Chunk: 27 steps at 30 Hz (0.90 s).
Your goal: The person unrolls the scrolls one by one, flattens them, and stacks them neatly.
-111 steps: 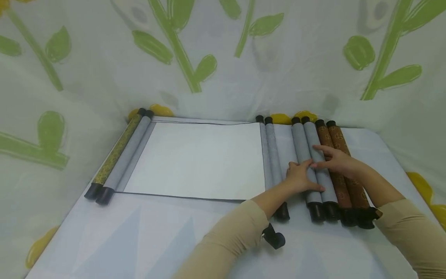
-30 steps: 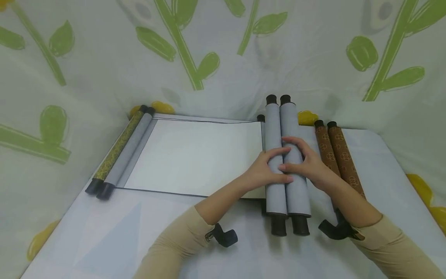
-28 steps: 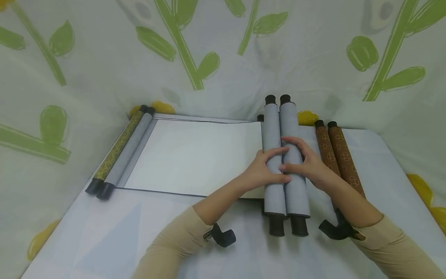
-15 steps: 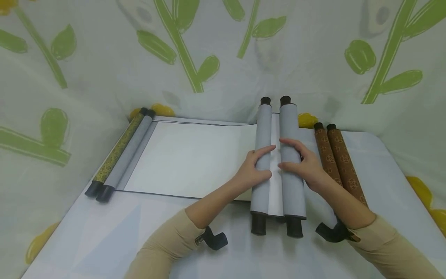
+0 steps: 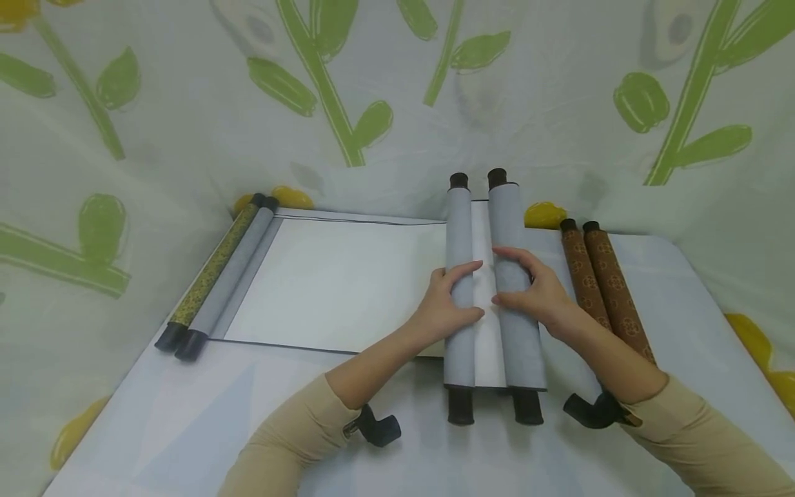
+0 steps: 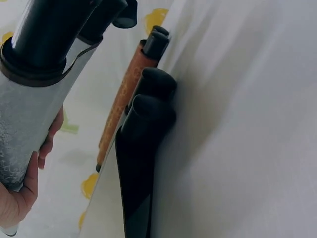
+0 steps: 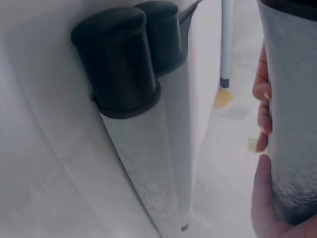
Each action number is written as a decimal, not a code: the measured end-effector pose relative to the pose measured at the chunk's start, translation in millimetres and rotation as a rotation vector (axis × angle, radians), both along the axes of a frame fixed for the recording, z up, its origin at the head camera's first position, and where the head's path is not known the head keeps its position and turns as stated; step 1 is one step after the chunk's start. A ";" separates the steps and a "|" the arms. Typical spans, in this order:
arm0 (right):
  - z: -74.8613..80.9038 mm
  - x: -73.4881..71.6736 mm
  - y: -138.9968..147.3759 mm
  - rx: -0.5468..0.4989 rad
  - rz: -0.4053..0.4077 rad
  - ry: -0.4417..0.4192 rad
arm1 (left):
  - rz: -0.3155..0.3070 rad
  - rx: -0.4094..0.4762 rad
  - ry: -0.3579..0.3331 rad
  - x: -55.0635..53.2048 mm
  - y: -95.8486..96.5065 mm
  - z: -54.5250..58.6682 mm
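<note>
A grey scroll with black knobs is held up above the table, its two rolls slightly apart with a strip of white paper (image 5: 488, 348) between them. My left hand (image 5: 437, 310) grips the left roll (image 5: 458, 231), fingers and thumb curled around it. The right roll (image 5: 508, 217) is gripped by my right hand (image 5: 542, 293); the right wrist view shows that grip on a grey roll (image 7: 292, 99). Left of my hands lies a wide unrolled scroll (image 5: 348, 276) with a blank white sheet. Its right-hand rollers are hidden in the head view behind the held scroll.
A brown patterned scroll (image 5: 611, 276) lies rolled up at the right. A yellow-green patterned roll (image 5: 214, 276) and a grey roll (image 5: 232, 269) lie at the far left. Behind the white table (image 5: 298, 414) hangs a curtain (image 5: 559, 103) with leaf prints.
The grey scroll lay on the table, then was lifted and carried left with its rolls together. Over the last second the rolls have parted, showing white paper, and shifted slightly left.
</note>
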State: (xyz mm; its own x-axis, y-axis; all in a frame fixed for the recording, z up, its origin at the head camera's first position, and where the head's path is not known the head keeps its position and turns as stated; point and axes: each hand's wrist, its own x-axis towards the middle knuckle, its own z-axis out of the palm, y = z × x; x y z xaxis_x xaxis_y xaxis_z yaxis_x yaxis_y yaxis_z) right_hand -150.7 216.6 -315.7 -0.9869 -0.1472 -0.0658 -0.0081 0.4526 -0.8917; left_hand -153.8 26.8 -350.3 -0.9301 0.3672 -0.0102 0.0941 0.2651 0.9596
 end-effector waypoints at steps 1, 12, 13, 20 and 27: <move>0.5 -0.4 0.5 -0.009 0.007 -0.008 | 0.001 -0.006 -0.005 0.0 -1.5 0.4; -1.4 -4.4 -1.2 -0.002 -0.004 -0.031 | 0.099 -0.023 0.009 -2.4 -12.4 2.9; -3.3 -4.5 -3.0 0.013 -0.017 -0.018 | 0.103 -0.022 0.009 -2.8 -12.8 2.2; -11.7 -5.2 -10.8 0.030 -0.052 0.065 | 0.104 -0.026 0.014 -6.7 -14.7 -1.3; -11.0 -5.4 -10.4 0.075 -0.073 0.035 | 0.090 -0.054 0.008 -5.6 -18.7 -0.8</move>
